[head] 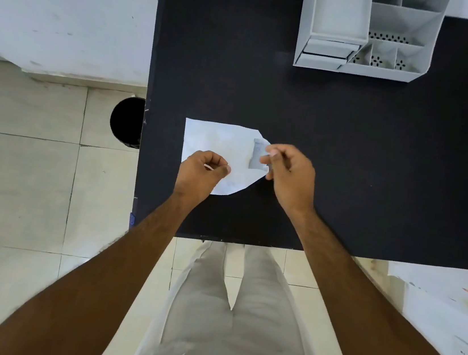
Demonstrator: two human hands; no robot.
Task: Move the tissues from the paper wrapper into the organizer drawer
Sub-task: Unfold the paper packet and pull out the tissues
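Observation:
A white paper wrapper (219, 142) lies flat on the black table (347, 162), near its left front part. My left hand (202, 171) rests on the wrapper's near edge with the fingers curled and pinching the paper. My right hand (290, 172) is at the wrapper's right end, fingertips closed on a small grey flap or tissue packet (256, 158) there. A grey organizer (368, 31) stands at the table's far edge, with its drawers (326, 54) on the front left side, the upper one pulled out a little.
A black round bin (127, 121) stands on the tiled floor left of the table. A white wall runs behind. A white surface with a socket (447, 309) is at the right front. My legs are below the table's near edge.

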